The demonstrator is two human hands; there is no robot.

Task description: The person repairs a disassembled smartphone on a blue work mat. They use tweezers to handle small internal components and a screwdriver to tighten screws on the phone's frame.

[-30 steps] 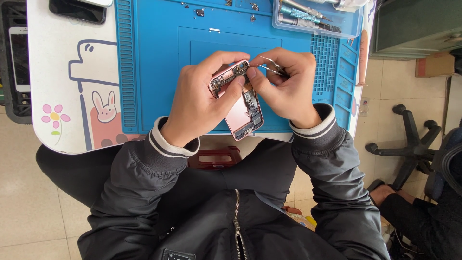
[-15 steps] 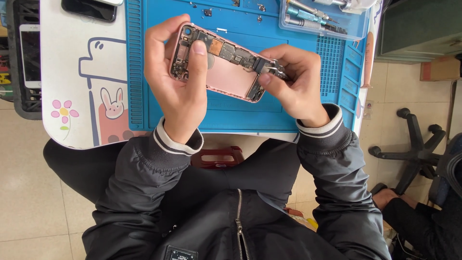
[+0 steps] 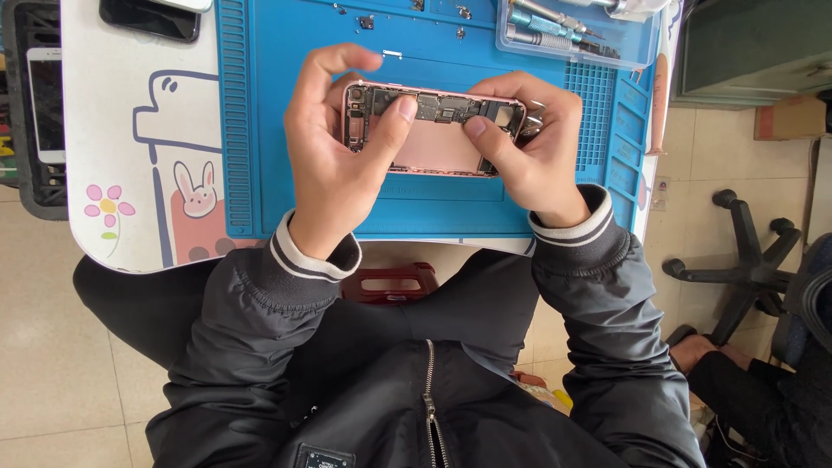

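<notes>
Both hands [image 3: 334,165] [image 3: 529,143] clasp opened pink metal phone [image 3: 433,128] | ribbed blue mat [image 3: 433,208] | tweezers [image 3: 533,121] perhaps

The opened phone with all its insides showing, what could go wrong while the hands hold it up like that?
The opened phone is held above the blue mat only by its ends, left hand and right hand; a loose grip might drop it. Both thumbs press on the bare circuit parts, which could get bent or smudged. Tiny screws lie loose on the mat and might roll away if bumped.
</notes>
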